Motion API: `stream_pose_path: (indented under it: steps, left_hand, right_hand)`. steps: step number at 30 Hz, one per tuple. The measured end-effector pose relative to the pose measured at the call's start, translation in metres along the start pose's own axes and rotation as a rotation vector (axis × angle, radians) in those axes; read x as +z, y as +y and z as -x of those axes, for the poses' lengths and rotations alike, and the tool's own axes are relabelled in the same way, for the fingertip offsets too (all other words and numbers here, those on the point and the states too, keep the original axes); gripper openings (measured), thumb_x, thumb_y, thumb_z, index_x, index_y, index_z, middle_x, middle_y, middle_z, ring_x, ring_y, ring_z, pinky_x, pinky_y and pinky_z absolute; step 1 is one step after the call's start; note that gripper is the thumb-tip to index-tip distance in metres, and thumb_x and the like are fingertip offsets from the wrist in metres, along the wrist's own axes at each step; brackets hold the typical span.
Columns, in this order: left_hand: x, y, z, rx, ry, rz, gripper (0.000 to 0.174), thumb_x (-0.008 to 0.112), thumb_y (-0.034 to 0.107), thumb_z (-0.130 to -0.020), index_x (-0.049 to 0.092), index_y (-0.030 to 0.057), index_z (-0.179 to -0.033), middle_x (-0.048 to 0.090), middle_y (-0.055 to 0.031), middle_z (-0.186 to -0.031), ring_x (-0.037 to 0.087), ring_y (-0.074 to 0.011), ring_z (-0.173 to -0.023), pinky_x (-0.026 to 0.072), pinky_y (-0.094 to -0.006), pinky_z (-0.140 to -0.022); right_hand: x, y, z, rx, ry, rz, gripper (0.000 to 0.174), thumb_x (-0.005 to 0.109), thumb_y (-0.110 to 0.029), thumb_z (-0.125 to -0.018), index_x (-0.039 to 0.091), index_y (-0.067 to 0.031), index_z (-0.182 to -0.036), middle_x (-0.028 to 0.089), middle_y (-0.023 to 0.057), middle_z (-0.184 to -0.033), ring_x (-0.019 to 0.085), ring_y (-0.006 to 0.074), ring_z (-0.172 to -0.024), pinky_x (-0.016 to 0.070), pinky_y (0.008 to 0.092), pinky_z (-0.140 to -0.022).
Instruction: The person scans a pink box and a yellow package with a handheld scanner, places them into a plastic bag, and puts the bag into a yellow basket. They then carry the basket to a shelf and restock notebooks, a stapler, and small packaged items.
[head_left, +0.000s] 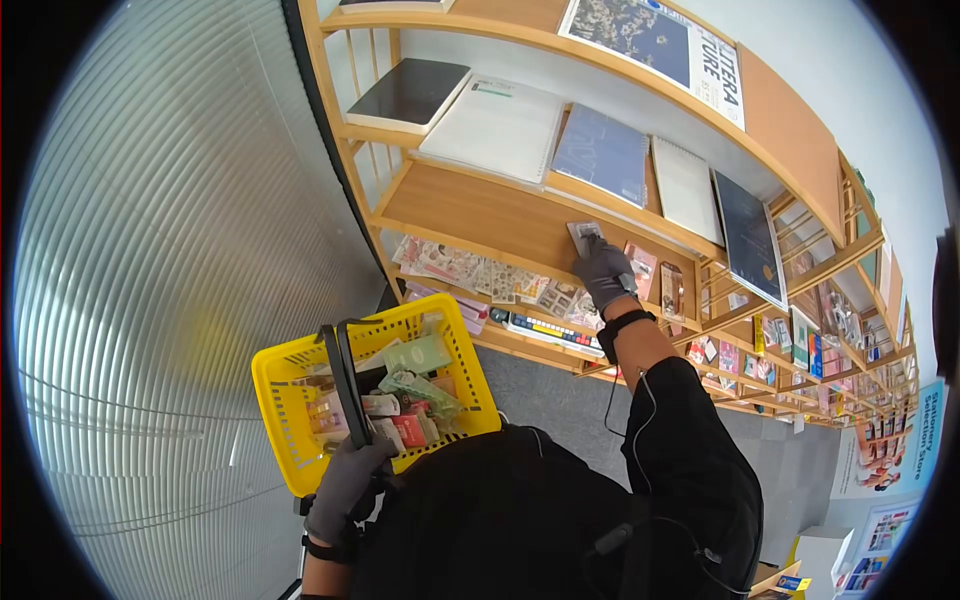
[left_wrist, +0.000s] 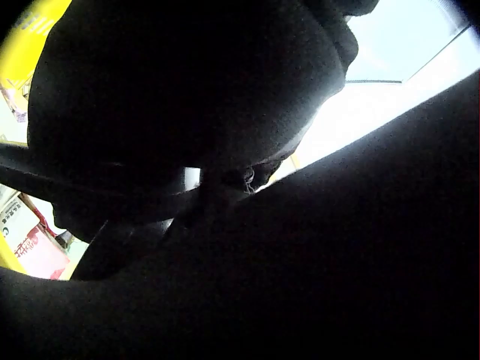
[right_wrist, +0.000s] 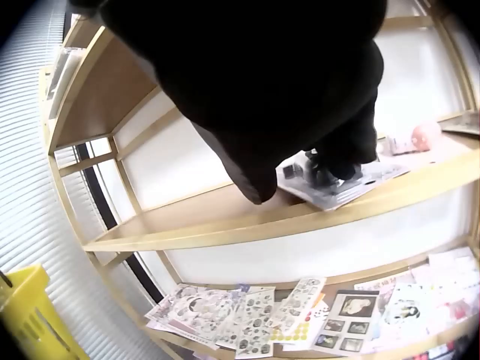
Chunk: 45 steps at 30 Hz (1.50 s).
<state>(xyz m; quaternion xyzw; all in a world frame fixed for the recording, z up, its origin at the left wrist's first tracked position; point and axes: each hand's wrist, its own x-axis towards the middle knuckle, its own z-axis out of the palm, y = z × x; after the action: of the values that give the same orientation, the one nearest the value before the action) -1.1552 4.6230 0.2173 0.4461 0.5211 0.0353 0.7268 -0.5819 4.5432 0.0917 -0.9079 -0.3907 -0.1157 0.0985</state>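
My gloved right hand [head_left: 605,275] reaches onto a wooden shelf, its fingertips on a small flat clear packet [head_left: 580,235]. In the right wrist view, this packet [right_wrist: 330,187] lies at an angle near the shelf's front edge, with dark contents showing. The thumb [right_wrist: 259,187] hangs straight beside the packet, apart from the other fingers. Low on the left, my gloved left hand [head_left: 350,480] grips the black handle [head_left: 345,385] of a yellow shopping basket [head_left: 275,400]. Boxed and packaged goods [head_left: 410,390] fill the basket. The left wrist view is mostly dark.
Notebooks [head_left: 500,125] stand along the shelf above. Sticker sheets [right_wrist: 255,315] cover the shelf below. Pink packages [head_left: 640,265] lie right of my right hand. A ribbed shutter [head_left: 180,250] borders the left side, and more racks [head_left: 810,340] continue to the right.
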Motion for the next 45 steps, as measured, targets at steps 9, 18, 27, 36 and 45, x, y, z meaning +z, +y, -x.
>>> stream_pose_path:
  steps: [9, 18, 27, 36, 45]
  left_hand:
    - [0.005, 0.009, 0.001, 0.034, -0.051, -0.094, 0.023, 0.073, 0.027, -0.1, 0.067, 0.0045, -0.1, 0.067, -0.0048, -0.076, 0.069, -0.018, -0.063, 0.0556, -0.0306, -0.061]
    - [0.006, 0.006, 0.006, 0.088, -0.108, -0.102, 0.026, 0.073, 0.029, -0.1, 0.065, 0.0048, -0.102, 0.068, -0.0035, -0.085, 0.07, -0.0149, -0.071, 0.0576, -0.0303, -0.069]
    - [-0.006, 0.002, 0.015, 0.1, -0.099, -0.189, 0.039, 0.077, 0.038, -0.096, 0.071, 0.0022, -0.109, 0.073, -0.0048, -0.089, 0.072, -0.0154, -0.08, 0.0576, -0.0305, -0.076]
    - [-0.021, -0.01, -0.004, 0.07, -0.108, 0.002, 0.02, 0.073, 0.025, -0.101, 0.065, 0.007, -0.1, 0.068, -0.0033, -0.082, 0.071, -0.0155, -0.07, 0.0568, -0.029, -0.066]
    - [-0.017, 0.0, -0.004, 0.043, -0.118, 0.057, 0.022, 0.074, 0.025, -0.099, 0.067, 0.0037, -0.1, 0.068, -0.0058, -0.079, 0.071, -0.0194, -0.066, 0.0571, -0.0313, -0.064]
  right_hand:
    - [-0.103, -0.204, 0.058, -0.755, -0.624, -0.5, 0.057, 0.071, -0.042, -0.093, 0.068, -0.0111, -0.141, 0.077, 0.0183, -0.114, 0.073, 0.0365, -0.108, 0.0579, 0.048, -0.091]
    - [-0.023, -0.398, 0.153, -1.071, -0.049, -0.656, 0.055, 0.071, -0.032, -0.094, 0.065, -0.007, -0.143, 0.077, 0.0217, -0.103, 0.075, 0.0414, -0.093, 0.0578, 0.047, -0.083]
    - [-0.009, -0.457, 0.138, -1.055, -0.576, -0.774, 0.032, 0.074, -0.028, -0.094, 0.078, -0.0049, -0.115, 0.075, 0.0193, -0.092, 0.075, 0.0366, -0.087, 0.0567, 0.0478, -0.079]
    - [-0.071, -0.307, 0.108, -0.84, -0.275, -0.832, 0.019, 0.074, -0.025, -0.094, 0.08, -0.0098, -0.102, 0.073, 0.0156, -0.081, 0.072, 0.0353, -0.078, 0.0563, 0.0467, -0.071]
    - [-0.061, -0.124, 0.028, 0.035, -0.233, -0.969, 0.023, 0.07, -0.022, -0.098, 0.078, -0.0011, -0.095, 0.074, 0.013, -0.076, 0.071, 0.023, -0.069, 0.0548, 0.0352, -0.068]
